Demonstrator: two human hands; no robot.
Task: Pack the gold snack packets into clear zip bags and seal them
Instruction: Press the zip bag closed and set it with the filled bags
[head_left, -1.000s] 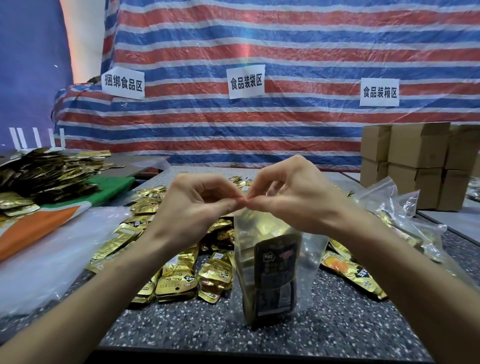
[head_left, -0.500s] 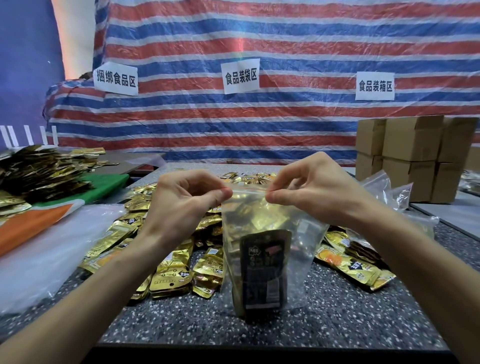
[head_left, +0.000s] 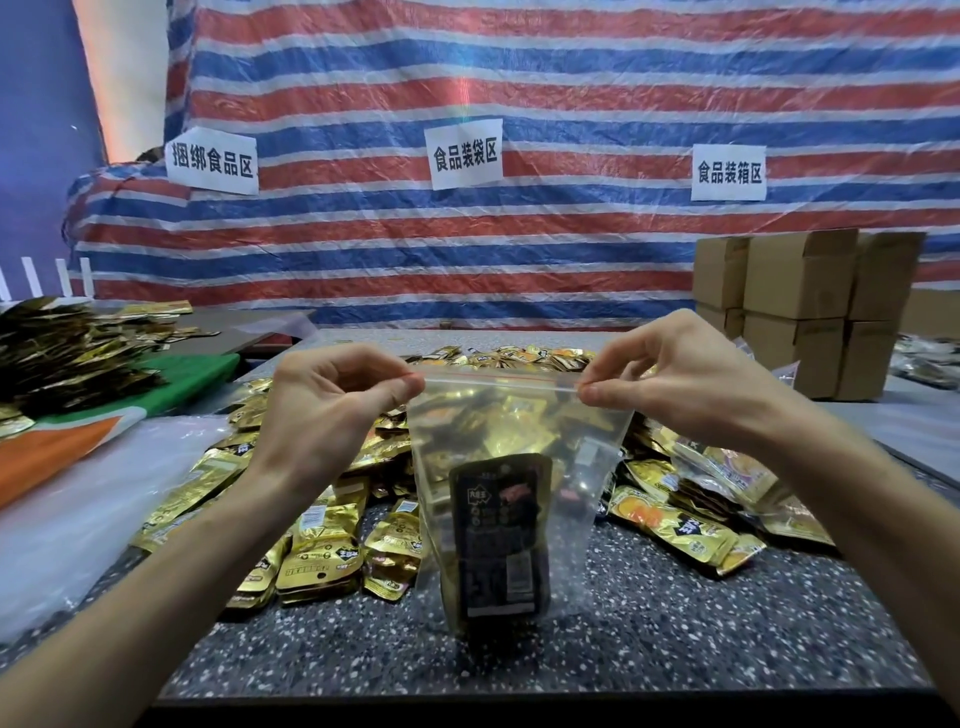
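Nearest me is the speckled dark tabletop (head_left: 675, 623), and one clear zip bag (head_left: 576, 467) hangs upright over it, its bottom seeming to rest on the surface. Through the plastic I can see one dark-faced snack packet (head_left: 496, 535) standing on end, with gold foil behind it; how many packets are in there I cannot count. I hold the bag by its top with both hands. My left hand (head_left: 332, 410) pinches the left corner between thumb and curled forefinger, and my right hand (head_left: 685, 384) pinches the right corner the same way. The red-lined zip strip (head_left: 498, 375) is stretched straight between them, but I cannot tell whether it is pressed shut along its whole length. Behind the bag and to both sides lies a loose heap of gold packets (head_left: 322, 551), far too many to count. One more clear bag with packets in it (head_left: 727, 467) lies to my right among them. To my left are a pale plastic sheet (head_left: 67, 519) and then a green and orange cloth (head_left: 192, 374). A second heap of gold packets (head_left: 67, 348) sits beyond that. Farther right stand cardboard boxes (head_left: 800, 312), at least six. At the back hangs a red, white and blue striped tarp (head_left: 519, 249) carrying three white paper signs (head_left: 466, 154).
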